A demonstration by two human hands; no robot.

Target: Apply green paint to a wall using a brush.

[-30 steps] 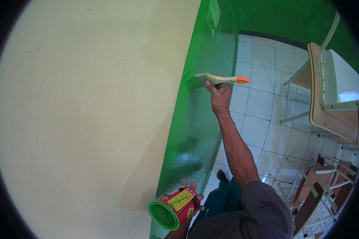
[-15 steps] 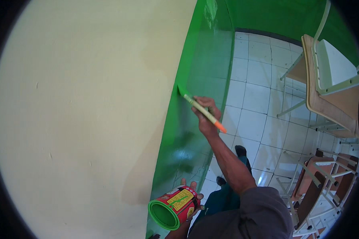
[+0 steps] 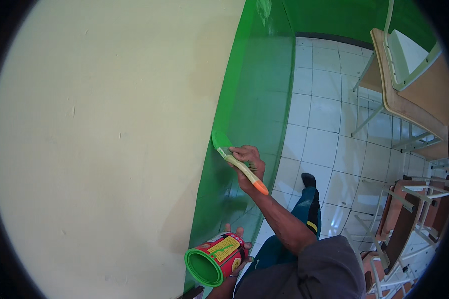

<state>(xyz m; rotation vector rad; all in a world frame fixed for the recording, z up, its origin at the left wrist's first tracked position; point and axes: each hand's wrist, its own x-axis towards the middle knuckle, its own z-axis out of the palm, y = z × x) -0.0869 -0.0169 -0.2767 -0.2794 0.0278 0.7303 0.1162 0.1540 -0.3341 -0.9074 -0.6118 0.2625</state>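
Observation:
My right hand [image 3: 248, 162] is closed around the handle of a paintbrush [image 3: 242, 167], pale wood with an orange end. Green paint coats its bristles, which touch the green band of the wall [image 3: 257, 94] right at its border with the cream wall [image 3: 110, 139]. Lower down, my left hand [image 3: 243, 244] wraps round a red paint can [image 3: 223, 253] with a yellow label and green drips. The can is tilted, its open mouth facing the cream wall, and green paint lines the inside. Part of the left hand is hidden behind the can.
White floor tiles [image 3: 322, 144] run along the foot of the wall. At the right stands a wooden desk [image 3: 384, 84] with a chair [image 3: 406, 60] on it. Nearer, several chairs with white metal frames [image 3: 406, 219] are stacked or tipped together.
The brush and my right hand have moved down along the colour border, toward me. The can stays nearly in place. My leg shows more over the tiles, and the furniture has shifted in view.

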